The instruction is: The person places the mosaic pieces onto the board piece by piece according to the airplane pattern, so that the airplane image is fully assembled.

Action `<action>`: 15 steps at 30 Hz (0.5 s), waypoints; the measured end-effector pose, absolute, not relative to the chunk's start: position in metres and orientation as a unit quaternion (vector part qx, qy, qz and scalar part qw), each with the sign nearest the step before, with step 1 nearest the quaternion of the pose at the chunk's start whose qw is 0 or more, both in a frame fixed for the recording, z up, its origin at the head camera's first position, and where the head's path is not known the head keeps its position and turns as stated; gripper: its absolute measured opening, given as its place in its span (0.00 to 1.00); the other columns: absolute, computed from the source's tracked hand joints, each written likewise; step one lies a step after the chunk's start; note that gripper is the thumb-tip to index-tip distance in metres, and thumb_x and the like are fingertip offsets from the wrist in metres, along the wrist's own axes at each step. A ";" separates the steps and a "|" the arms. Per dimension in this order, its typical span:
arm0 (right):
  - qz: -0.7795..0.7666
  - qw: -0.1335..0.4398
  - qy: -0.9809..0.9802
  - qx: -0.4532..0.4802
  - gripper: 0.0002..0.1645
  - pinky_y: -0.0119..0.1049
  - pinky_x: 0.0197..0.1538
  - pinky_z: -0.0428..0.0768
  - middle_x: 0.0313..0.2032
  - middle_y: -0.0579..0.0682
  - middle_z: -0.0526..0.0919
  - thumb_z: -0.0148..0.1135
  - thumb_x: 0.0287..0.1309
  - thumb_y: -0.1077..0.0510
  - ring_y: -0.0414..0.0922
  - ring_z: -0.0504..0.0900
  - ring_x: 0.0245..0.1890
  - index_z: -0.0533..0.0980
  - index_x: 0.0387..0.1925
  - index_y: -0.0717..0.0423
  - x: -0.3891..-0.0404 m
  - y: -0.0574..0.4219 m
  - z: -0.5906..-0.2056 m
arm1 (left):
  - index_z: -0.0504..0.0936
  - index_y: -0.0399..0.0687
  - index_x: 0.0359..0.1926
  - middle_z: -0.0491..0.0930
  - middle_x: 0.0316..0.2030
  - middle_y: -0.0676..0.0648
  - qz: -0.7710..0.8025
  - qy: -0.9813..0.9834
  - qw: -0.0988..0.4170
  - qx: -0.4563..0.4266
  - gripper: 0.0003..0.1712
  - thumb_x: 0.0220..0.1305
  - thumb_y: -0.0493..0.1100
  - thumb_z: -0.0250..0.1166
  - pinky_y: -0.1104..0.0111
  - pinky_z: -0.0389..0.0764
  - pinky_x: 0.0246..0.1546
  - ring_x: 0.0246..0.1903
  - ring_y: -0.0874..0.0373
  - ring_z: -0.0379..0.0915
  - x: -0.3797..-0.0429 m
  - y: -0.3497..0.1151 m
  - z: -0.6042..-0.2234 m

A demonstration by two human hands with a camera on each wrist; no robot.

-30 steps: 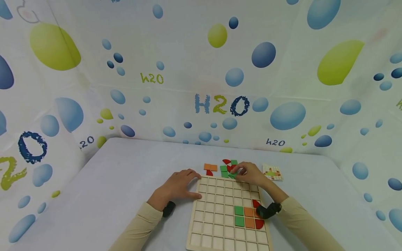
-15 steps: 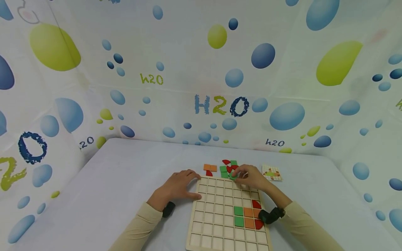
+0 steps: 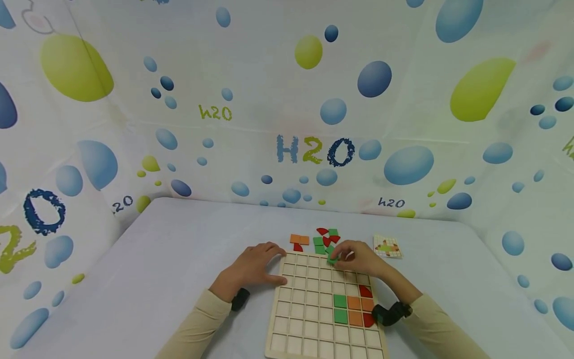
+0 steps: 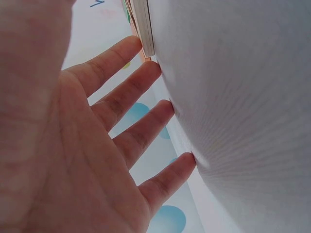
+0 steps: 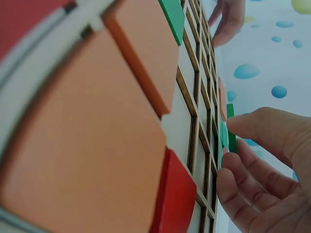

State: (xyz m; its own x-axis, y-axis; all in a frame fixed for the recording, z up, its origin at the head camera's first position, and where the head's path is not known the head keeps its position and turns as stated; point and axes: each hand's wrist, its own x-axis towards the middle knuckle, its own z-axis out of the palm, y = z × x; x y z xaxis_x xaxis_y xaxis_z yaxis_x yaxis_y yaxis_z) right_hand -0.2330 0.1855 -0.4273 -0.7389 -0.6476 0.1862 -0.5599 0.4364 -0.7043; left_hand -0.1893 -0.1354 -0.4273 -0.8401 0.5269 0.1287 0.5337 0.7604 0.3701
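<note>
A wooden grid board (image 3: 301, 315) lies on the table with green, orange and red tiles in some of its right-hand cells. My right hand (image 3: 359, 258) pinches a green square tile (image 5: 231, 127) between thumb and fingers over the board's far edge. At the board's upper left corner rests my left hand (image 3: 252, 267), its thumb and fingertips by the edge. In the left wrist view its fingers (image 4: 146, 131) are spread and fairly straight, tips on the white tabletop, the nearest at the board's side.
Beyond the board lie loose green tiles (image 3: 318, 242), red quarter-round pieces (image 3: 322, 231) and orange squares (image 3: 299, 239). A small pattern card (image 3: 387, 247) sits to their right. A bubble-printed curtain (image 3: 251, 164) surrounds the white table (image 3: 202, 224).
My right hand has lifted a green tile from the loose pile and drawn it slightly nearer, over the board's far edge. The left hand stays put.
</note>
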 end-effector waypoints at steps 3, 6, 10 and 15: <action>-0.394 0.067 0.844 -0.358 0.08 0.31 0.42 0.81 0.38 0.54 0.82 0.67 0.58 0.64 0.41 0.79 0.35 0.82 0.40 0.60 -0.229 0.185 -0.425 | 0.75 0.46 0.57 0.73 0.58 0.41 -0.202 -0.938 0.009 -0.283 0.35 0.54 0.59 0.72 0.43 0.69 0.55 0.59 0.42 0.69 -0.189 -0.135 -0.427; -0.395 0.075 0.839 -0.367 0.08 0.32 0.43 0.80 0.38 0.54 0.83 0.66 0.58 0.65 0.43 0.78 0.36 0.82 0.41 0.61 -0.225 0.184 -0.425 | 0.75 0.46 0.57 0.73 0.58 0.42 -0.200 -0.937 0.010 -0.285 0.35 0.54 0.60 0.72 0.43 0.69 0.55 0.59 0.42 0.69 -0.189 -0.135 -0.427; -0.396 0.089 0.828 -0.386 0.07 0.32 0.43 0.80 0.38 0.55 0.83 0.66 0.58 0.65 0.45 0.78 0.36 0.81 0.40 0.61 -0.220 0.183 -0.424 | 0.75 0.47 0.57 0.73 0.58 0.42 -0.200 -0.937 0.012 -0.287 0.35 0.54 0.60 0.72 0.43 0.69 0.55 0.59 0.43 0.69 -0.190 -0.136 -0.428; -0.385 0.100 0.821 -0.410 0.05 0.33 0.42 0.81 0.39 0.55 0.83 0.66 0.59 0.64 0.40 0.77 0.35 0.82 0.38 0.59 -0.213 0.181 -0.423 | 0.75 0.46 0.57 0.73 0.58 0.42 -0.201 -0.936 0.011 -0.288 0.35 0.54 0.60 0.72 0.43 0.69 0.55 0.59 0.42 0.70 -0.190 -0.137 -0.428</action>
